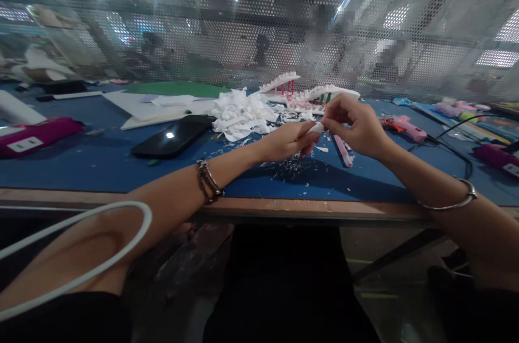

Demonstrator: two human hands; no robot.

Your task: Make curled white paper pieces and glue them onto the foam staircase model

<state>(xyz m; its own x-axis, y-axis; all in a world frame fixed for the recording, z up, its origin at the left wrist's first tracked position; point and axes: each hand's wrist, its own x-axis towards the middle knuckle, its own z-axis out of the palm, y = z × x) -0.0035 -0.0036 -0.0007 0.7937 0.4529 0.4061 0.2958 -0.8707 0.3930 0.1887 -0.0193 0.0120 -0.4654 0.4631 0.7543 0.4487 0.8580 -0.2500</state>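
White piece point(317, 127) between both grips point(288, 140) point(357, 122)

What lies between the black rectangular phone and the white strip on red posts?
A heap of crumpled white scraps lies there, in the head view.

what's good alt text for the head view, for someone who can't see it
A person's left hand and right hand pinch a small white piece above a blue tabletop. Nearby lie a heap of white scraps, a black smartphone and a pink hot glue gun.
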